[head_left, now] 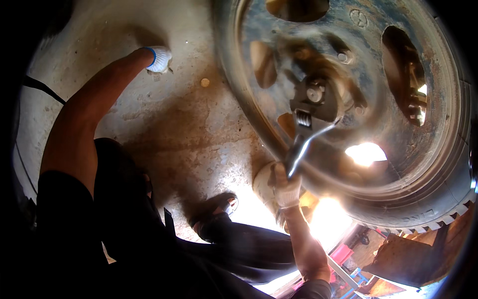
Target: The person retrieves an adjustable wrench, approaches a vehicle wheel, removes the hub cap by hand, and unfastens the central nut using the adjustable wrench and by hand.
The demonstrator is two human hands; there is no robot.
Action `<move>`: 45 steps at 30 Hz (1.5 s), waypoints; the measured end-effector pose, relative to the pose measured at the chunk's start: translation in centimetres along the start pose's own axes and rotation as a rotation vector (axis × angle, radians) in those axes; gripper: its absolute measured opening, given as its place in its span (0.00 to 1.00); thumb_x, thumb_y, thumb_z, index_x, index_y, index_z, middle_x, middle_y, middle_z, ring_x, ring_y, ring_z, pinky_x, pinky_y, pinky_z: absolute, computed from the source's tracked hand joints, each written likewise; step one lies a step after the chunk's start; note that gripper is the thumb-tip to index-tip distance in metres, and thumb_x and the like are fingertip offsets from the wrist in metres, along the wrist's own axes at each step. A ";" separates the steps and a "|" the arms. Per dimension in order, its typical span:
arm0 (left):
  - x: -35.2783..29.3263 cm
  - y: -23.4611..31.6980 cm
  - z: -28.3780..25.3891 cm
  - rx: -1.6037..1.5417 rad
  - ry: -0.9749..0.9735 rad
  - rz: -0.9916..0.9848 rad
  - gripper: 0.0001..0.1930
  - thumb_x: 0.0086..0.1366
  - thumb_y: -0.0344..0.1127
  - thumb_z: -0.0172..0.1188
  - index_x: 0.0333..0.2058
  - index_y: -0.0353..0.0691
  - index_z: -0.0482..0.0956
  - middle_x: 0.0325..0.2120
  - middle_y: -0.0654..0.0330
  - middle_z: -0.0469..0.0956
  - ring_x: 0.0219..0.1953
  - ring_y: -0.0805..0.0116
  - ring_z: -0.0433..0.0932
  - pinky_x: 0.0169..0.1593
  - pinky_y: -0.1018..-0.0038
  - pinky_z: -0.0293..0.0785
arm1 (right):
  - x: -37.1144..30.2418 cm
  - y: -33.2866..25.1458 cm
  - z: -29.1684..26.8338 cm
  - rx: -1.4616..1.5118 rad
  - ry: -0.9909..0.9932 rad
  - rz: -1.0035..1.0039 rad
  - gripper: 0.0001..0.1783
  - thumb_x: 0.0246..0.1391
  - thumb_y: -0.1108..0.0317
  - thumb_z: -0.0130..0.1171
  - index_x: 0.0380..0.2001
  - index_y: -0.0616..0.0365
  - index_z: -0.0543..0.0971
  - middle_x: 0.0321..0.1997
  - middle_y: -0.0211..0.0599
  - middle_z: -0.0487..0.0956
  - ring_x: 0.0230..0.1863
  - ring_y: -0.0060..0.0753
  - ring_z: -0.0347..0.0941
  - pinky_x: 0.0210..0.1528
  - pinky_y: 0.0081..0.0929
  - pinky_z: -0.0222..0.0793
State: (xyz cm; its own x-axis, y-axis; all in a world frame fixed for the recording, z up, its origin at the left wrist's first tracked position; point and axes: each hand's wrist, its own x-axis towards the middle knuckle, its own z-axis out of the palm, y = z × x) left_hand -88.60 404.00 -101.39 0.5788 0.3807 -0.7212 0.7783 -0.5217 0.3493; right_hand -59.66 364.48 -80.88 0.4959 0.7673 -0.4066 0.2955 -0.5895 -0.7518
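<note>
My right hand, in a light knit glove, is closed around the handle of an adjustable wrench. The wrench's jaws reach up to the hub bolt at the middle of a large, rusty steel wheel; whether they grip it I cannot tell. Off to the upper left, my left hand wears a white glove with a blue cuff. It is low over the concrete floor, its fingers mostly hidden from view, and I cannot tell if it touches the ground.
A thick black tyre surrounds the wheel on the right. Below it are a brown sheet-like piece and red and blue items. My shoe stands on the stained concrete floor. Bright light glares beside my right forearm.
</note>
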 end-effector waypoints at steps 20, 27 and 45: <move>-2.4 -0.6 4.1 0.083 0.254 -0.068 0.13 0.55 0.42 0.65 0.37 0.43 0.87 0.36 0.47 0.84 0.42 0.47 0.82 0.48 0.57 0.77 | 1.9 -5.1 6.3 -0.590 0.081 0.248 0.14 0.61 0.61 0.57 0.37 0.63 0.77 0.27 0.39 0.78 0.25 0.30 0.73 0.27 0.31 0.70; -3.9 -1.1 4.1 -0.068 0.208 -0.139 0.16 0.58 0.38 0.65 0.42 0.36 0.84 0.38 0.44 0.83 0.42 0.47 0.82 0.47 0.57 0.75 | 2.0 5.2 3.6 0.057 0.082 -0.223 0.09 0.62 0.70 0.58 0.41 0.66 0.78 0.24 0.29 0.75 0.25 0.22 0.69 0.29 0.25 0.69; -3.9 -1.1 5.0 -0.114 0.293 -0.015 0.11 0.64 0.38 0.61 0.39 0.37 0.83 0.37 0.44 0.81 0.45 0.45 0.79 0.50 0.57 0.72 | 0.9 8.2 -0.1 -0.033 0.015 -0.197 0.15 0.63 0.63 0.59 0.42 0.67 0.78 0.26 0.34 0.76 0.24 0.26 0.71 0.28 0.28 0.69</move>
State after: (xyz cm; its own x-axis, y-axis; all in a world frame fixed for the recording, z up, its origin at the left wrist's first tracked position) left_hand -92.95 399.27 -102.02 0.5993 0.6001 -0.5299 0.8003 -0.4315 0.4164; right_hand -56.72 360.26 -87.35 0.4379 0.8648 -0.2457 0.4142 -0.4366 -0.7986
